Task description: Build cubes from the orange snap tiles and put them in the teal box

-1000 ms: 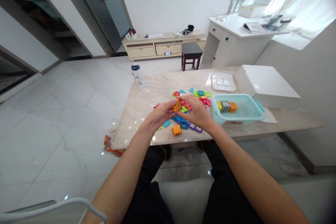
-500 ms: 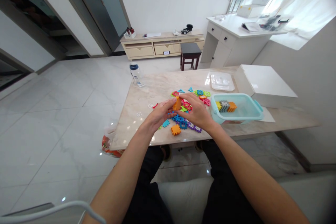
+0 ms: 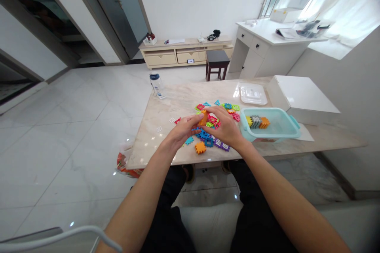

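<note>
My left hand (image 3: 184, 129) and my right hand (image 3: 224, 127) meet above the table, both closed on an orange interlocking building piece (image 3: 203, 118) with notched edges. Fingers cover part of it, so whether it is one piece or several together I cannot tell. Beneath and behind the hands lie many coloured notched pieces, among them blue ones (image 3: 203, 133), purple ones (image 3: 225, 147) and pink ones (image 3: 236, 117). Another orange notched piece (image 3: 200, 148) lies near the table's front edge, below my hands.
A light-blue tub (image 3: 286, 126) on the right holds yellow, grey and orange pieces. Behind it are a clear lid (image 3: 253, 94) and a white box (image 3: 308, 97). A water bottle (image 3: 157, 85) stands at the far left corner of the marble-look table (image 3: 148, 150).
The orange piece has turned slightly between my fingers and now looks narrower. Both hands keep their hold. The whole view has shifted a little.
</note>
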Demonstrator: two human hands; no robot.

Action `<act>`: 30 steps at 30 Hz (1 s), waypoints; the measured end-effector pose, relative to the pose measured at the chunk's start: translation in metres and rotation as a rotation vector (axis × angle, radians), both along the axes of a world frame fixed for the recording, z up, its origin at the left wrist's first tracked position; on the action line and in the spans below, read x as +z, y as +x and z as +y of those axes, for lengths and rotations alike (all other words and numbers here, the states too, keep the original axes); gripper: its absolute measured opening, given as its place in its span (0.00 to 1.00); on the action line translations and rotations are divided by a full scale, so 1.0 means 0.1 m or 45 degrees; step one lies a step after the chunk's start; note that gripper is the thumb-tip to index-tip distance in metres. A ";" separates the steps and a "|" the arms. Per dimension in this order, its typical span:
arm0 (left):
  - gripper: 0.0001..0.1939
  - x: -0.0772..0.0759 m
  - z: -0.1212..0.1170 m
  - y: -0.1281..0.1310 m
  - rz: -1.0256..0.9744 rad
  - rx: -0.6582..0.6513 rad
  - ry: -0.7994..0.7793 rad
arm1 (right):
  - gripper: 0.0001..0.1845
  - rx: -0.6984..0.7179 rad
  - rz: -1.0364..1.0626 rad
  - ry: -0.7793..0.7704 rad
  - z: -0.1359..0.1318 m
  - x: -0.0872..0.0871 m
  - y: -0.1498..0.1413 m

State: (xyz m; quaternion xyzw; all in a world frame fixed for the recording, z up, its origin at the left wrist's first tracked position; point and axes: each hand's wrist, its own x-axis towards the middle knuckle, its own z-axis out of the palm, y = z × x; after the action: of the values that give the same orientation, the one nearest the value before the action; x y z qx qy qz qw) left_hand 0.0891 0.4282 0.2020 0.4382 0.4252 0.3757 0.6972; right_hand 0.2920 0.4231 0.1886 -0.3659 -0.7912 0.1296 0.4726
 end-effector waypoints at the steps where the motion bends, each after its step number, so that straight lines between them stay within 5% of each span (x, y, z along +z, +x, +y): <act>1: 0.23 0.00 0.00 0.00 0.005 -0.001 -0.002 | 0.23 0.001 0.001 0.002 0.00 0.00 0.00; 30: 0.23 0.02 0.00 0.05 -0.015 0.109 -0.020 | 0.27 -0.075 -0.014 -0.022 0.01 -0.01 -0.07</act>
State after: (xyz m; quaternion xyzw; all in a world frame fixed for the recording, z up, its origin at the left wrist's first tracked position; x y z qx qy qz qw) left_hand 0.0939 0.4280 0.2044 0.4118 0.4425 0.4043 0.6864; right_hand 0.2850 0.4236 0.1880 -0.3937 -0.7815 0.1207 0.4686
